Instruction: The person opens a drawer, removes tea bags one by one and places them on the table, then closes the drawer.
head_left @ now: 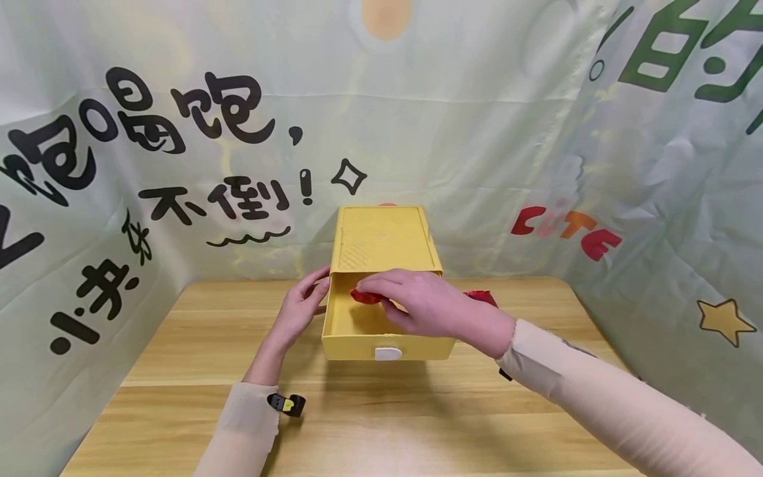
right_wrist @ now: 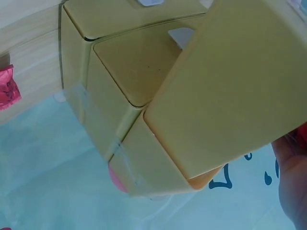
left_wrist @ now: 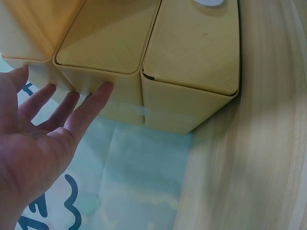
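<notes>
A yellow drawer unit [head_left: 384,238] stands on the table with its top drawer [head_left: 352,346] pulled out. My right hand [head_left: 423,301] is over that drawer and pinches a small red wrapped packet [head_left: 366,297] in its fingers. In the right wrist view a bit of the red packet [right_wrist: 302,133] shows beside the hand [right_wrist: 295,177], at the right edge. My left hand [head_left: 300,306] is at the unit's left side. The left wrist view shows that hand [left_wrist: 45,139] with fingers spread, fingertips against the side of the stacked drawers [left_wrist: 103,81].
Another red packet [head_left: 481,297] lies on the table right of the unit, partly behind my right forearm; the right wrist view shows a red packet [right_wrist: 8,87] too. A printed cloth [head_left: 417,132] hangs behind and at both sides of the wooden table [head_left: 381,424].
</notes>
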`<act>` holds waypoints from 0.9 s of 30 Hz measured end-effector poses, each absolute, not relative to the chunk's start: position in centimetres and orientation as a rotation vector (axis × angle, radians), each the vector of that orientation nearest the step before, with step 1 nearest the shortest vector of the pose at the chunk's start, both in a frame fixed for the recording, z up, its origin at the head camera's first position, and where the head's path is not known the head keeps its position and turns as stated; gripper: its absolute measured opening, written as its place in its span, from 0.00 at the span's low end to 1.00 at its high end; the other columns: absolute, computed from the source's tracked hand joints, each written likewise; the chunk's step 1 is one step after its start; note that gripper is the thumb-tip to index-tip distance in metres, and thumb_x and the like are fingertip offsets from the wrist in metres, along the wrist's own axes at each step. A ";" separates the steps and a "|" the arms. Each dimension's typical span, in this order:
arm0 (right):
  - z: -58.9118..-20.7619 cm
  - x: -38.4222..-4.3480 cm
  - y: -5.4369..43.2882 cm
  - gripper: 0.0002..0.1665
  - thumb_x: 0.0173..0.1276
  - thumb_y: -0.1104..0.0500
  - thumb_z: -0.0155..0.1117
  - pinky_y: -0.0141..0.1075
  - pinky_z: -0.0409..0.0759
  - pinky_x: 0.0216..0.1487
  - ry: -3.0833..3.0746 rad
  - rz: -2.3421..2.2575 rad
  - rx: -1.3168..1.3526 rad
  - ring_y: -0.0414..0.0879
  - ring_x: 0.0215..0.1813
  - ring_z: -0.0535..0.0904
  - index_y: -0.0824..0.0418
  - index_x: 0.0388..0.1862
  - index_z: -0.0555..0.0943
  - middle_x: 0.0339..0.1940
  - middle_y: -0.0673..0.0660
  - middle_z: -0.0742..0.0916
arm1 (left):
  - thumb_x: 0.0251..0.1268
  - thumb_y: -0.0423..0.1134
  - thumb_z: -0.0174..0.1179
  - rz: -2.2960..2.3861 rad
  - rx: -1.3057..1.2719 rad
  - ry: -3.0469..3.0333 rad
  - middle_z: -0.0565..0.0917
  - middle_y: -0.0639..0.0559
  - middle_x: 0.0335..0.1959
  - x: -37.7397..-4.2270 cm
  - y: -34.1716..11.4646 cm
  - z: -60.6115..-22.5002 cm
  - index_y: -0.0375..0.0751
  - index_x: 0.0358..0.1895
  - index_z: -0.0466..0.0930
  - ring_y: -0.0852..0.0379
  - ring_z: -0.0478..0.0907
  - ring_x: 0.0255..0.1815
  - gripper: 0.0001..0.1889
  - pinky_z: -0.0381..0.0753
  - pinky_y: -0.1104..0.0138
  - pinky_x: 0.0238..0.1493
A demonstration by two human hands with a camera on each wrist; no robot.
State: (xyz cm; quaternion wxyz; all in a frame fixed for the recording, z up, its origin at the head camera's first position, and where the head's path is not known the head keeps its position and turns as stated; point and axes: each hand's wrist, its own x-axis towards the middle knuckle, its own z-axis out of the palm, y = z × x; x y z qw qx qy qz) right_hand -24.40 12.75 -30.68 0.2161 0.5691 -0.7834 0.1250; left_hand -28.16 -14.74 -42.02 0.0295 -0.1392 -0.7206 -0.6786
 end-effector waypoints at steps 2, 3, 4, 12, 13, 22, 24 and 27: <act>-30.7 -24.3 13.0 0.25 0.65 0.69 0.69 0.40 0.89 0.55 -2.143 0.354 1.569 0.47 0.56 0.86 0.61 0.62 0.82 0.57 0.55 0.88 | 0.83 0.43 0.54 -2.090 -0.427 -2.222 0.72 0.37 0.74 -28.1 -14.8 -42.0 0.39 0.77 0.69 0.41 0.78 0.64 0.26 0.88 0.48 0.56; -30.8 -24.2 13.1 0.26 0.65 0.69 0.70 0.40 0.90 0.55 -2.130 0.356 1.567 0.48 0.57 0.85 0.61 0.62 0.82 0.58 0.55 0.88 | 0.83 0.43 0.54 -2.089 -0.428 -2.221 0.72 0.38 0.74 -28.1 -14.7 -42.0 0.39 0.77 0.69 0.41 0.78 0.64 0.26 0.88 0.48 0.56; -30.8 -24.1 13.2 0.26 0.64 0.69 0.70 0.40 0.89 0.55 -2.115 0.359 1.567 0.48 0.57 0.85 0.61 0.62 0.82 0.58 0.55 0.88 | 0.83 0.43 0.54 -2.087 -0.428 -2.222 0.72 0.38 0.74 -28.1 -14.7 -42.0 0.39 0.77 0.69 0.41 0.78 0.64 0.26 0.89 0.48 0.56; -31.1 -23.7 13.9 0.30 0.59 0.70 0.75 0.42 0.89 0.58 -1.990 0.385 1.562 0.49 0.61 0.84 0.63 0.62 0.81 0.61 0.57 0.87 | 0.83 0.43 0.55 -2.084 -0.424 -2.222 0.72 0.38 0.74 -28.1 -14.7 -42.0 0.40 0.77 0.69 0.41 0.77 0.65 0.26 0.90 0.54 0.54; -31.1 -23.6 14.0 0.31 0.58 0.70 0.76 0.43 0.89 0.57 -1.981 0.385 1.559 0.50 0.61 0.84 0.63 0.62 0.81 0.61 0.57 0.87 | 0.83 0.43 0.55 -2.084 -0.423 -2.223 0.73 0.38 0.74 -28.1 -14.7 -42.0 0.40 0.77 0.69 0.42 0.77 0.65 0.26 0.90 0.55 0.54; -31.3 -22.7 15.2 0.34 0.58 0.71 0.72 0.47 0.89 0.57 -1.909 0.372 1.520 0.53 0.63 0.83 0.66 0.66 0.80 0.64 0.60 0.85 | 0.83 0.43 0.54 -2.083 -0.449 -2.225 0.71 0.39 0.75 -28.2 -14.7 -42.0 0.40 0.78 0.68 0.41 0.76 0.66 0.26 0.88 0.47 0.57; -31.2 -22.5 15.5 0.32 0.62 0.70 0.69 0.48 0.87 0.60 -1.903 0.369 1.505 0.54 0.64 0.83 0.66 0.67 0.79 0.65 0.60 0.85 | 0.84 0.43 0.54 -2.087 -0.453 -2.223 0.71 0.39 0.75 -28.2 -14.7 -42.0 0.39 0.78 0.68 0.41 0.75 0.66 0.26 0.89 0.49 0.56; -31.3 -22.3 15.8 0.27 0.69 0.68 0.63 0.48 0.85 0.64 -1.887 0.368 1.484 0.55 0.66 0.81 0.67 0.68 0.78 0.66 0.61 0.84 | 0.84 0.43 0.54 -2.087 -0.445 -2.224 0.71 0.39 0.75 -28.1 -14.8 -42.0 0.39 0.78 0.68 0.41 0.75 0.67 0.26 0.90 0.53 0.54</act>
